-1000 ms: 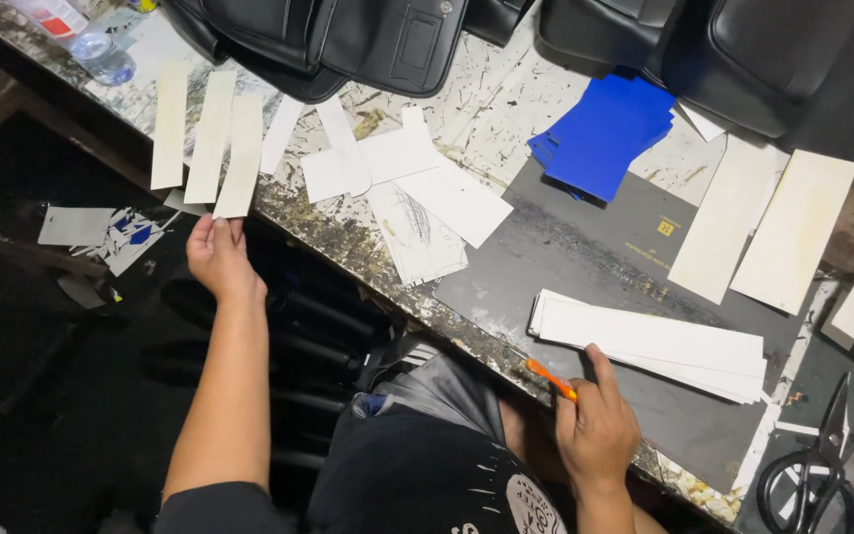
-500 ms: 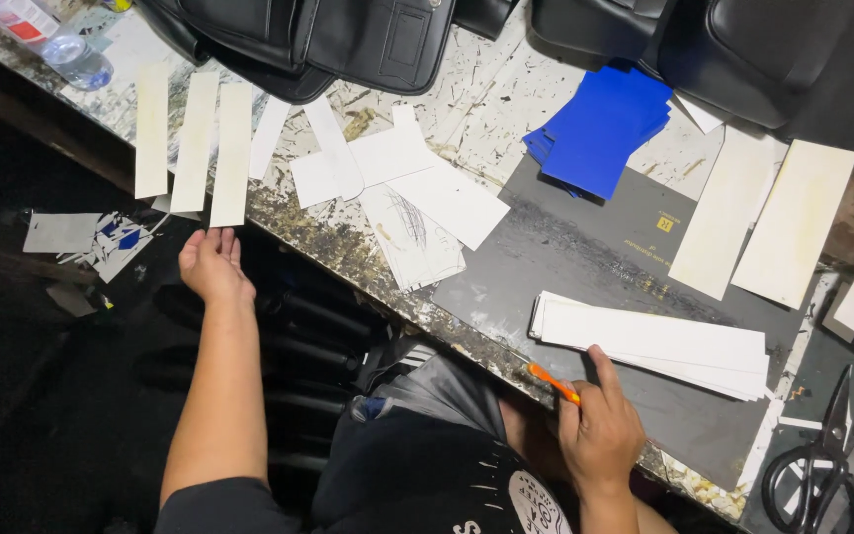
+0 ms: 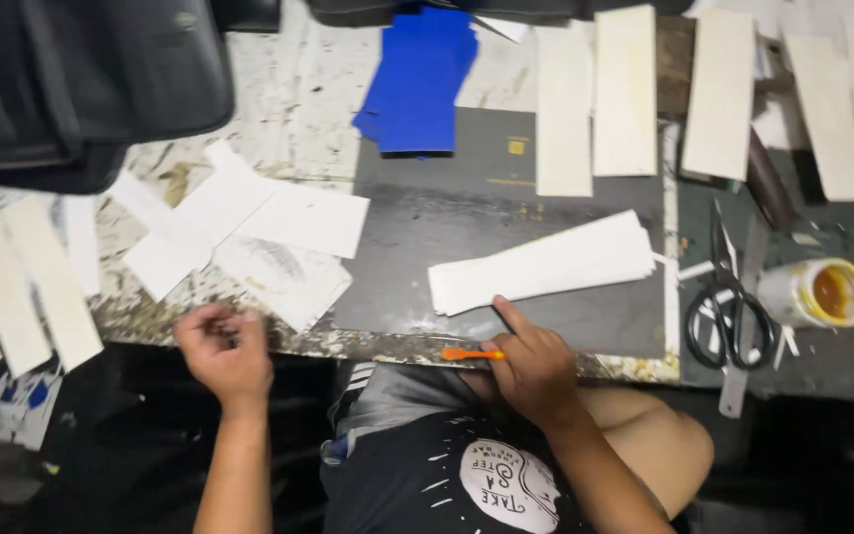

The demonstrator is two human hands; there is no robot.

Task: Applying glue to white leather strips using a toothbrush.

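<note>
Head view: my right hand (image 3: 536,368) pinches an orange-handled brush (image 3: 471,353) at the bench's front edge, forefinger stretched toward the white strip stack (image 3: 546,264) just beyond, its long axis running left-right. My left hand (image 3: 224,351), curled loosely, rests near the loose white sheets (image 3: 279,267).

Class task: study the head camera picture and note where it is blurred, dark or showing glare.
Head view: motion blur softens everything, most of all the left hand and the cream paper strips beside it; below the table edge it is near black; the stack of white paper strips looks brightest; faint sheen on the dark cutting mat.
</note>
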